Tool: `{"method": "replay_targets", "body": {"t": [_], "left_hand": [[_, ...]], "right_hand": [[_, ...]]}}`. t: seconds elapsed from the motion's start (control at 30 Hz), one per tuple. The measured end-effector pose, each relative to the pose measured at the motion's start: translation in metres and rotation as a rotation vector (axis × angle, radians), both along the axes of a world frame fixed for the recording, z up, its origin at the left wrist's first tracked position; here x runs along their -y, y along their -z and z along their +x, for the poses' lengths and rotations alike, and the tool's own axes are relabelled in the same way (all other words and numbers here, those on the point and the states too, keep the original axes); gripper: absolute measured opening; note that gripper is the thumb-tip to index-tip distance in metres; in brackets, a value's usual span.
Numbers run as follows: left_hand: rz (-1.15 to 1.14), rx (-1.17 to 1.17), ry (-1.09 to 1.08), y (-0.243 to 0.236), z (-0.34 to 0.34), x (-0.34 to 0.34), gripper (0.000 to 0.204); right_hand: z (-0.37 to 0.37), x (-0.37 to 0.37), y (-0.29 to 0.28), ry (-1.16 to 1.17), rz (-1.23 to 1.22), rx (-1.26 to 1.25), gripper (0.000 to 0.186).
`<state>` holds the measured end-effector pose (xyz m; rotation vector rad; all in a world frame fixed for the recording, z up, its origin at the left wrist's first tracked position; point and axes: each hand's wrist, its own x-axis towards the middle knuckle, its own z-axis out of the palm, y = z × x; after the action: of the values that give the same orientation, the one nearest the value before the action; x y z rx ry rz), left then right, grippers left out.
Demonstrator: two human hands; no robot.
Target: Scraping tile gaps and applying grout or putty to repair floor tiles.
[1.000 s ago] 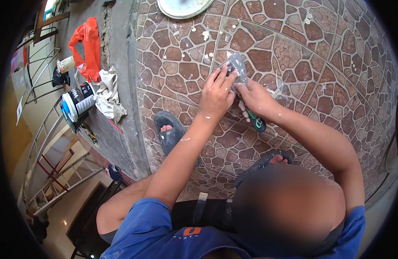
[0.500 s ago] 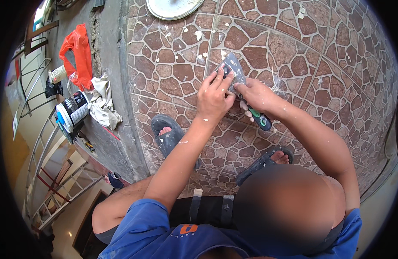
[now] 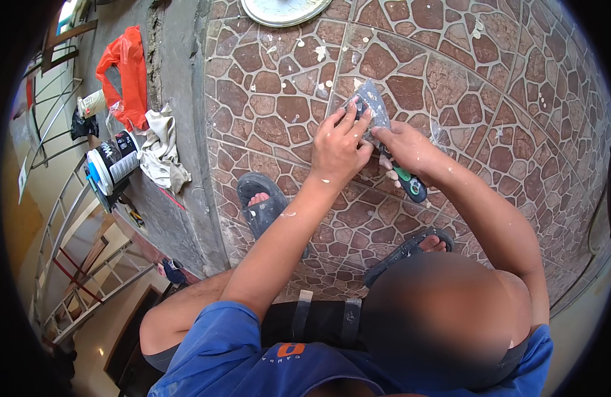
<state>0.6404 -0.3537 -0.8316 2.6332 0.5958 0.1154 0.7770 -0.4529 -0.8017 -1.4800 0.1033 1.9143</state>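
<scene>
My right hand [image 3: 410, 149] is wrapped round a putty knife [image 3: 411, 184] with a dark and green handle. Its wide grey blade [image 3: 377, 106], specked with pale putty, points away from me over the tiled floor. Bent across the blade's left side is my left hand [image 3: 338, 147], fingers drawn together over a dark piece at the blade. Those fingers mostly cover that piece, so I cannot make out what it is. Both hands are close together, and white specks dot the skin.
The stone-patterned floor [image 3: 305, 218] carries pale splatters. A round whitish lid [image 3: 285, 10] lies at the far edge. Along the left ledge are an orange plastic bag [image 3: 130, 76], a pale rag [image 3: 161, 152] and a black-and-white bucket [image 3: 110, 162]. Metal ladders [image 3: 70, 317] stand beyond. My sandals [image 3: 266, 205] flank the work.
The view has shifted slightly, so the floor and hands sit a little farther right and lower. Both hands keep nearly the same grip on the putty knife and the piece at its blade.
</scene>
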Motion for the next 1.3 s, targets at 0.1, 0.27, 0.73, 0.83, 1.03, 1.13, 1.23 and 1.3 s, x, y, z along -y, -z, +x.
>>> {"method": "replay_targets", "body": {"t": [0.1, 0.27, 0.73, 0.83, 1.03, 1.13, 1.23, 1.3], "left_hand": [[-0.025, 0.019, 0.004, 0.002, -0.003, 0.002, 0.049], [-0.002, 0.008, 0.006, -0.001, 0.003, -0.004, 0.049], [-0.034, 0.034, -0.006, 0.0, 0.012, -0.007, 0.049], [-0.055, 0.025, -0.003, -0.002, 0.01, -0.006, 0.049], [-0.058, 0.026, 0.001, -0.004, 0.017, -0.007, 0.05], [-0.093, -0.045, -0.064, -0.011, 0.011, 0.009, 0.051], [-0.05, -0.026, -0.078, -0.009, 0.001, 0.018, 0.053], [-0.049, -0.028, -0.075, -0.007, 0.0, 0.018, 0.053]], "right_hand": [[-0.006, 0.004, 0.002, 0.031, 0.031, 0.011, 0.027], [0.004, 0.0, 0.001, 0.004, 0.007, -0.004, 0.028], [0.012, -0.006, 0.0, 0.016, 0.037, 0.043, 0.027], [0.007, -0.002, -0.002, 0.044, 0.065, 0.024, 0.028], [0.017, -0.002, 0.002, -0.018, 0.052, 0.058, 0.03], [0.021, 0.001, -0.005, -0.134, 0.062, 0.112, 0.033], [0.01, 0.006, 0.0, -0.12, 0.141, 0.136, 0.03], [0.011, 0.007, 0.004, -0.125, 0.108, 0.06, 0.031]]}}
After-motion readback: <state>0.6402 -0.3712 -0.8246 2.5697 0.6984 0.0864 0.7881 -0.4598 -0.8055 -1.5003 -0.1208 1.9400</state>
